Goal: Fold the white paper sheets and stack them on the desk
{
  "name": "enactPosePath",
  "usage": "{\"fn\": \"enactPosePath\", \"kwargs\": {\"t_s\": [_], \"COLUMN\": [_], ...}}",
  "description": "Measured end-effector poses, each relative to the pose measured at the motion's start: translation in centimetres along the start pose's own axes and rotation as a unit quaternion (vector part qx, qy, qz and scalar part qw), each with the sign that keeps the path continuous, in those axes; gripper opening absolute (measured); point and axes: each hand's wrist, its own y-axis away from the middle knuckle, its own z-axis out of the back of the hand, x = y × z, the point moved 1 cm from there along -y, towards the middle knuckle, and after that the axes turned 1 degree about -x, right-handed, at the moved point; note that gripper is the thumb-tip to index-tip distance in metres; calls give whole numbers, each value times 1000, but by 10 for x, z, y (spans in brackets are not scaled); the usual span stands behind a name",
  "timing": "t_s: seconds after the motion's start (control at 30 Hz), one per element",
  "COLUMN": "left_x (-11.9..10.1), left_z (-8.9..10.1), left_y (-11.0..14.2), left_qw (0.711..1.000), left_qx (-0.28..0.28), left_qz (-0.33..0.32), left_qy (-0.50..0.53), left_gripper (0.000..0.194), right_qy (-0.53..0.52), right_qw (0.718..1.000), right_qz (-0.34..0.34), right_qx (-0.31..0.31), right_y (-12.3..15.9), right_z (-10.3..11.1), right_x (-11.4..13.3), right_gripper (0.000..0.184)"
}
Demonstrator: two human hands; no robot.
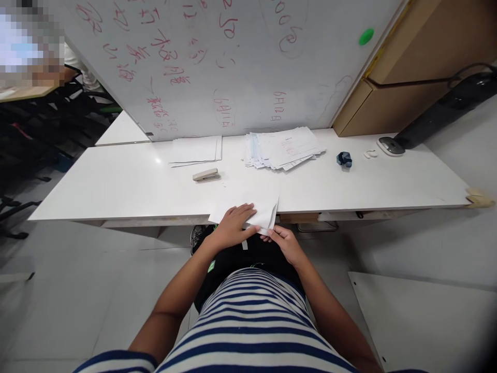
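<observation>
A white sheet of paper [264, 211], folded over at its right side, lies at the table's front edge and sticks out a little past it. My left hand [235, 225] rests flat on top of the paper with its fingers stretched out. At the paper's near right corner, my right hand [283, 242] pinches the edge between thumb and fingers. Beyond my left hand a beige stapler [206, 175] lies on the table. Farther back are a thin stack of white sheets [198, 149] and a thicker, uneven pile of papers [285, 149].
The white table [124, 186] runs wide before me, backed by a whiteboard [248, 67] with red writing. To the right sit a small dark blue object [344, 159], a computer mouse [391, 146], a black cylinder [438, 111] and cardboard boxes [392, 106].
</observation>
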Motion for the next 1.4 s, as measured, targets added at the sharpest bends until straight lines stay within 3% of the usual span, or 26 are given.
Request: {"fn": "enactPosePath", "kwargs": {"t_s": [0.07,0.13,0.27,0.37,0.43,0.5,0.6,0.7,0.8,0.93,1.17,1.4], "left_x": [6,20,52,62,58,48,28,8,-3,-5,3,4], "left_z": [4,16,60,82,81,69,38,8,-12,-19,-16,-16], "left_y": [-3,-4,4,13,16,15,9,2,-1,-5,-10,-12], "left_qw": [999,985,899,872,889,922,971,985,985,984,984,982], "left_qx": [-43,-144,-380,-435,-411,-356,-235,-120,-67,-38,-35,-38], "left_qz": [28,91,199,204,187,146,22,-89,-119,-118,-116,-122], "left_qy": [7,29,87,92,81,48,-39,-90,-105,-126,-133,-138], "left_gripper": [43,42,49,49,47,44,35,33,38,38,36,35], "right_qy": [-4,-10,-22,-26,-30,-35,-44,-49,-47,-58,-91,-62], "right_qw": [1000,1000,1000,1000,999,999,998,996,995,994,994,995], "right_qz": [-3,-3,-1,0,-3,-7,-10,-13,-13,-3,25,18], "right_qx": [-3,-7,-17,-10,-12,-23,-45,-71,-92,-98,-50,-75], "right_y": [2,4,6,6,6,6,5,5,5,5,11,13], "right_z": [0,1,5,8,8,7,5,4,4,7,9,9], "right_x": [-2,-5,-9,-13,-15,-16,-17,-17,-19,-20,-17,-18], "right_gripper": [32,31,30,29,28,27,27,28,29,28,20,20]}}
